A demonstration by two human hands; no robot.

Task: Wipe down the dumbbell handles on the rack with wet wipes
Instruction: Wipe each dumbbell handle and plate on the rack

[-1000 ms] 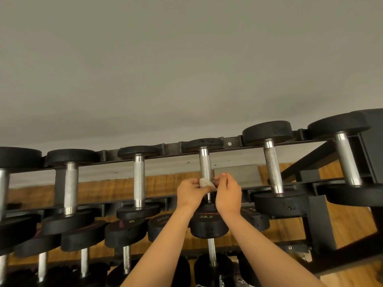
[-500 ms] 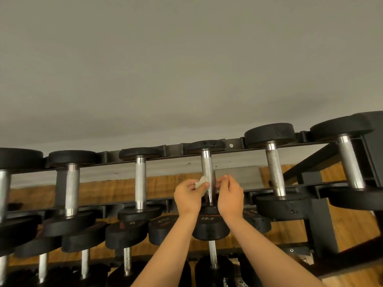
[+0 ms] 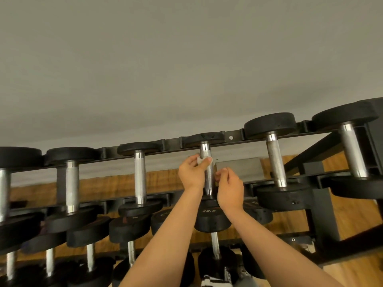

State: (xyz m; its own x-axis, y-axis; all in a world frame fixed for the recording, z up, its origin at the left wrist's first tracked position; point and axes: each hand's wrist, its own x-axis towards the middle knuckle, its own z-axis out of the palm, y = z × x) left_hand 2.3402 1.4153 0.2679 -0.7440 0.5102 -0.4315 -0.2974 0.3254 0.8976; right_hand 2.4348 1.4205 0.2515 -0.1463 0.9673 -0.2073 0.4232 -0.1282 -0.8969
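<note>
A black rack (image 3: 232,138) carries a top row of dumbbells with silver handles. My left hand (image 3: 191,172) grips a small white wet wipe (image 3: 200,160) and presses it against the upper part of the middle dumbbell handle (image 3: 208,175), whose near head reads 22.5. My right hand (image 3: 229,186) is just right of the same handle, lower down, fingers loosely curled with the fingertips together; I cannot tell whether they pinch anything. Neighbouring handles stand at left (image 3: 139,175) and right (image 3: 275,160).
A lower tier of black dumbbells (image 3: 128,228) sits beneath the top row, with more at the bottom. A grey block (image 3: 238,167) lies behind the rack on the wooden floor (image 3: 352,272). The rack's right end frame (image 3: 325,214) stands close by. A grey wall fills the upper view.
My left hand has slid the wipe up the middle handle, from near its lower end toward the top. My right hand has let go of the wipe and stays lower, beside the handle.
</note>
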